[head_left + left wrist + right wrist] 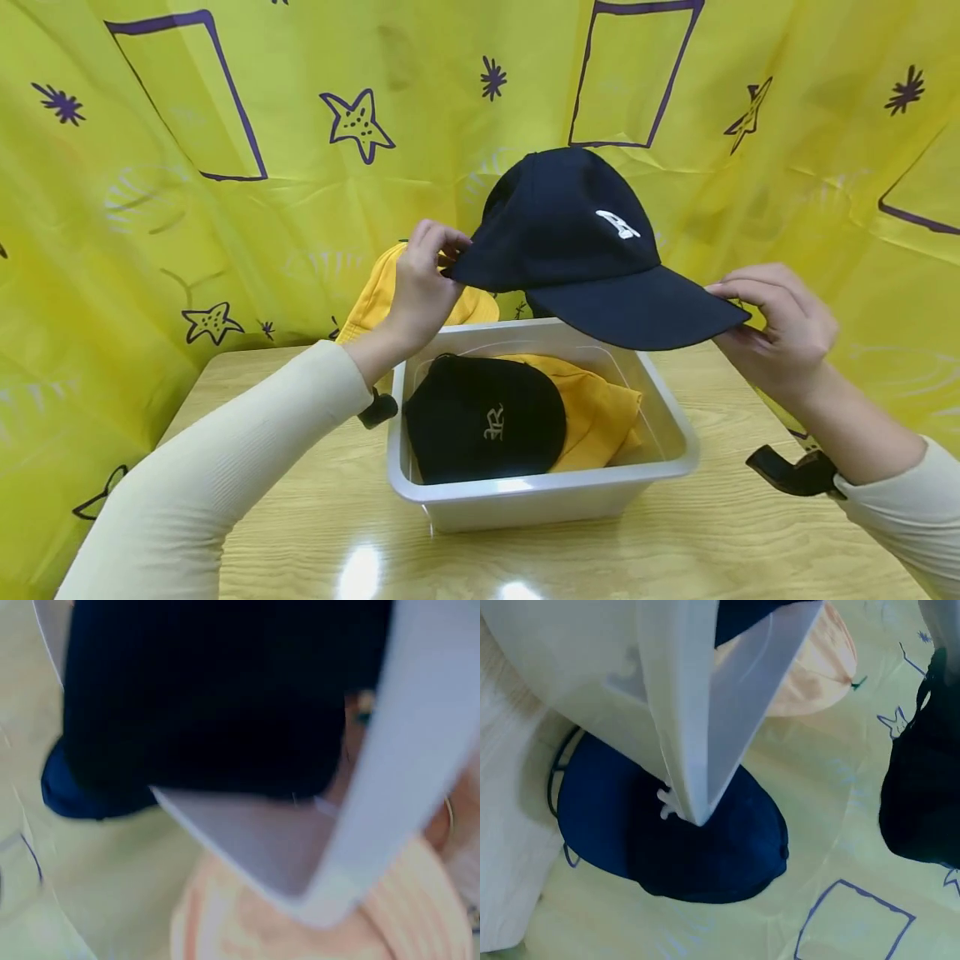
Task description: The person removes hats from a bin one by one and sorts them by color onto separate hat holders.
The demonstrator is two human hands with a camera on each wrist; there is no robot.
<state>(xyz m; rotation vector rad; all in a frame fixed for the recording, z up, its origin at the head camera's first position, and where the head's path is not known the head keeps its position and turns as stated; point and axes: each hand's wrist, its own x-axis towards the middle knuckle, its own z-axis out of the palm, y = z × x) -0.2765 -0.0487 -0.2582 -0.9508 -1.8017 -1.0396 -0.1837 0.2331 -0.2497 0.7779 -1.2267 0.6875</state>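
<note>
Left hand [422,287]: we are pinching the back edge of the dark blue cap [570,225].
Black cap [472,425]: it is lying in the white box [532,508], showing grey letters.
Dark blue cap: we are holding it up in the air above the box; its top is looking round and smooth, a small white mark [618,225] is showing on its front, and its wide brim [637,310] is pointing right.
Right hand [783,325]: we are pinching the brim's tip.
</note>
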